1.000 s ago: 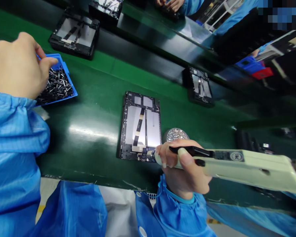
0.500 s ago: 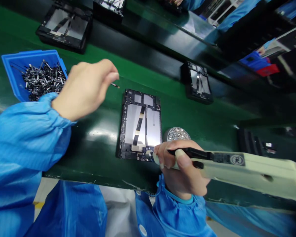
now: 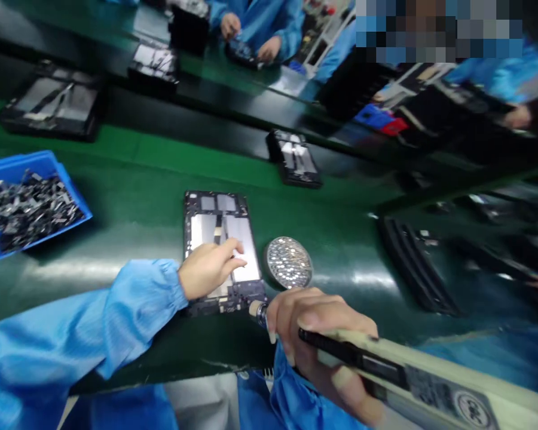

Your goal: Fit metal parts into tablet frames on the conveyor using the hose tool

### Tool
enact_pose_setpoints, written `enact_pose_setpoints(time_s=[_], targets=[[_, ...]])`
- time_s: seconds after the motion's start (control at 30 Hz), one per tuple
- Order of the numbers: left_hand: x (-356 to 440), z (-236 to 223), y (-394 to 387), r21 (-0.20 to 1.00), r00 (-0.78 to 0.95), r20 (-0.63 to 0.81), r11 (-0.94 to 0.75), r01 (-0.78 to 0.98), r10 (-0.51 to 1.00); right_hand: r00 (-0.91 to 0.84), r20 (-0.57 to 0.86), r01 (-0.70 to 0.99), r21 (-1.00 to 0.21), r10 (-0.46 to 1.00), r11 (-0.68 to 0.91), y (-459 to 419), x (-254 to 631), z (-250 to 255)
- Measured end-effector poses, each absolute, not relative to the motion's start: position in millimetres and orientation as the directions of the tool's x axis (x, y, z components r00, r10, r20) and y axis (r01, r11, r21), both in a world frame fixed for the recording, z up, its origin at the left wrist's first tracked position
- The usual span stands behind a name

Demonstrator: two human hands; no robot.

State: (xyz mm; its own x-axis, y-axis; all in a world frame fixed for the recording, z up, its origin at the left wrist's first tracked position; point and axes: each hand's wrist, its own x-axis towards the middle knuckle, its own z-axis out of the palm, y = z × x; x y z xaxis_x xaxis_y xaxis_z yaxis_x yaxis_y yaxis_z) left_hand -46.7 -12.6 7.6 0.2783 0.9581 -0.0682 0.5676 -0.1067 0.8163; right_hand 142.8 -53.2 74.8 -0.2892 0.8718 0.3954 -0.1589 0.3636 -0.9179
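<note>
My left hand (image 3: 211, 267) is above the opened tablet (image 3: 197, 227), thumb and forefinger drawn close together. Whatever is at its fingertips is too small to make out. Part of the tablet's silver inside and its dark ribbon cable (image 3: 218, 226) is hidden under this hand. My right hand (image 3: 316, 334) wraps round a pale green electric screwdriver (image 3: 424, 373) with a black lever. The screwdriver's tip end (image 3: 257, 310) points left, close to the tablet's lower right corner. A round dish of small shiny screws (image 3: 289, 263) stands right of the tablet.
A blue bin of small dark parts (image 3: 31, 209) stands at the left. Other opened devices (image 3: 56, 101), (image 3: 296, 158) lie along the raised back strip. Long black pieces (image 3: 416, 266) lie at the right. Across the bench, a co-worker's hands (image 3: 269, 49) hold a device.
My left hand has moved from beside the blue bin to over the tablet; the small strip near its fingertips no longer shows. The screwdriver tip has drawn off the tablet's corner. The view has shifted.
</note>
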Motion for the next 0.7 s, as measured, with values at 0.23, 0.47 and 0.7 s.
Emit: enact_pose_setpoints(time_s=[0.23, 0.47, 0.7], targets=[[-61.1, 12.2, -10.5, 0.904, 0.269, 0.012, -0.125, 0.408, 0.963, 0.210, 0.432, -0.258, -0.841, 0.877, 0.476, 25.8, 183.9, 70.7], [-69.0, 18.5, -14.2, 0.866, 0.210, 0.155, -0.235, 0.441, 0.965, 0.298, 0.290, -0.256, -0.894, 0.909, 0.369, 48.2, 193.7, 35.9], [-80.7, 35.2, -5.8, 0.851, 0.180, 0.164, -0.231, 0.472, 0.970, 0.302, 0.273, -0.169, -0.927, 0.913, 0.334, 48.3, 192.5, 26.3]])
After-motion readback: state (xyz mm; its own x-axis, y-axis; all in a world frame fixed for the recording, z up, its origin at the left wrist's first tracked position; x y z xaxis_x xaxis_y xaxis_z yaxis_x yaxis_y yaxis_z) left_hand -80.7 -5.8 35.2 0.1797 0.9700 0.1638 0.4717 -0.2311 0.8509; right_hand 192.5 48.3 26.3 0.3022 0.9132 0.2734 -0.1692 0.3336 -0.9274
